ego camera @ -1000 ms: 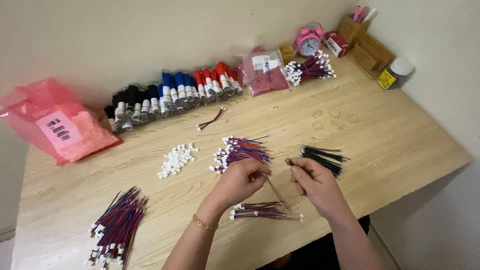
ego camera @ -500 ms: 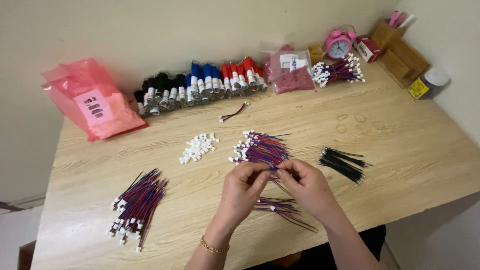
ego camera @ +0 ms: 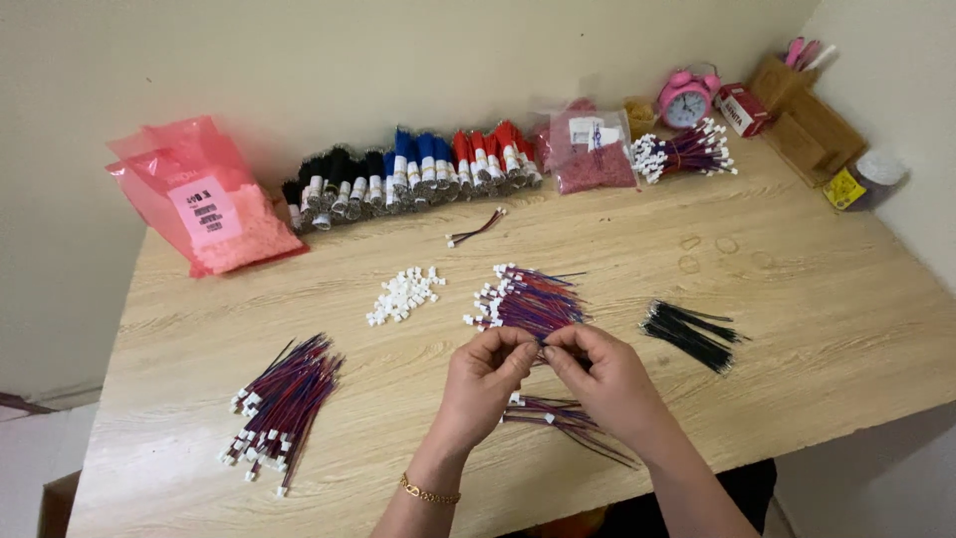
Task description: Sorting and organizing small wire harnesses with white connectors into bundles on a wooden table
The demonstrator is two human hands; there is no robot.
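My left hand [ego camera: 485, 379] and my right hand [ego camera: 604, 377] meet fingertip to fingertip over the wooden table [ego camera: 817, 299], pinching a thin wire with a small connector between them. Just beyond the fingers lies a bundle of red and blue wires with white connectors [ego camera: 523, 301]. Under my right hand rests a smaller bunch of the same wires [ego camera: 558, 416]. A little heap of loose white connectors [ego camera: 403, 295] sits to the left of the bundle. A gold bracelet circles my left wrist.
A big wire bundle [ego camera: 282, 402] lies near left; black wires [ego camera: 689, 334] at right. Along the wall: a pink bag [ego camera: 204, 199], spools of black, blue and red wire [ego camera: 408, 171], a small pink bag [ego camera: 590, 151], another wire bundle [ego camera: 687, 151], a pink alarm clock [ego camera: 684, 100], wooden boxes [ego camera: 802, 120].
The view has shifted so the table sits further right and lower. My hands have come closer together, from apart to fingertips touching in front of the middle wire bundle.
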